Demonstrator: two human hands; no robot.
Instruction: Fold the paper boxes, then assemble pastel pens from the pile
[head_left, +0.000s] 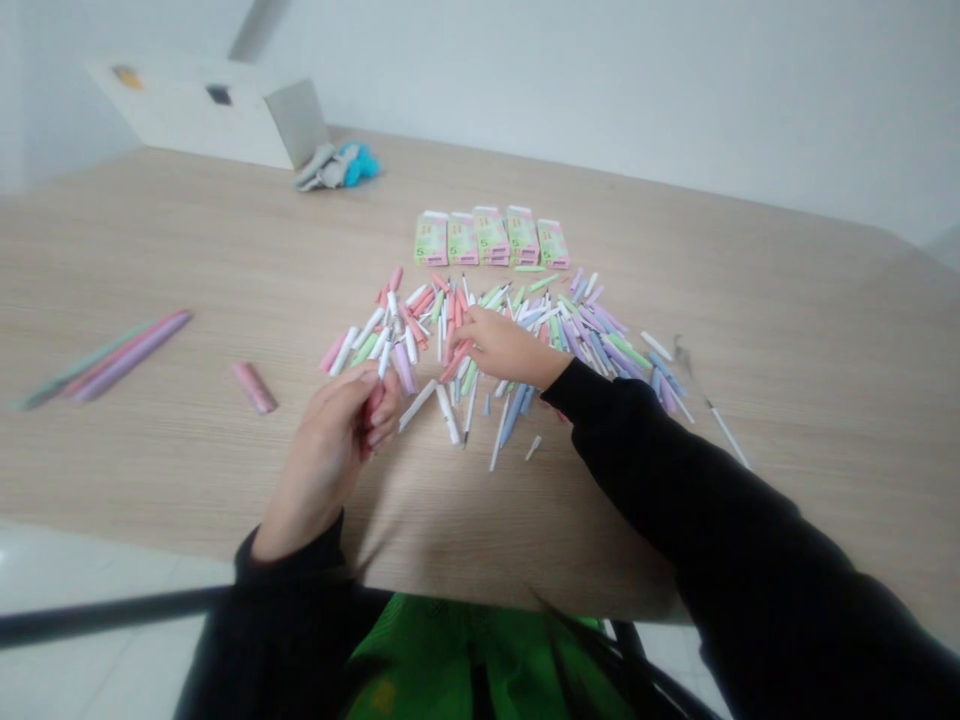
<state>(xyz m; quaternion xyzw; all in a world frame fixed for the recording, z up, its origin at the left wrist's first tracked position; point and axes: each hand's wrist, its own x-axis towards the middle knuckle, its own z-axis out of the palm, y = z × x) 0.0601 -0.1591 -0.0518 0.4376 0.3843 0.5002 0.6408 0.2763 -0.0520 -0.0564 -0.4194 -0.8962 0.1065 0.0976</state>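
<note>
My left hand (334,435) is closed around a white pen part (385,358) that points up and away from me. Something pink shows between its curled fingers. My right hand (495,345) reaches into the middle of a wide pile of pen parts, its fingers bent together above a coral-pink pen part (454,362). What those fingertips grip, if anything, is hidden. White, pink, green, purple and blue barrels and thin dark-tipped refills lie loosely around both hands. A blue pen part (514,414) rests at the pile's near edge.
Small green-and-pink boxes (431,240) stand in a row behind the pile. At left lie a pink roll (255,388) and several long coloured sticks (131,355). A grey-and-blue cloth bundle (341,167) lies by a white box (217,115) at the back.
</note>
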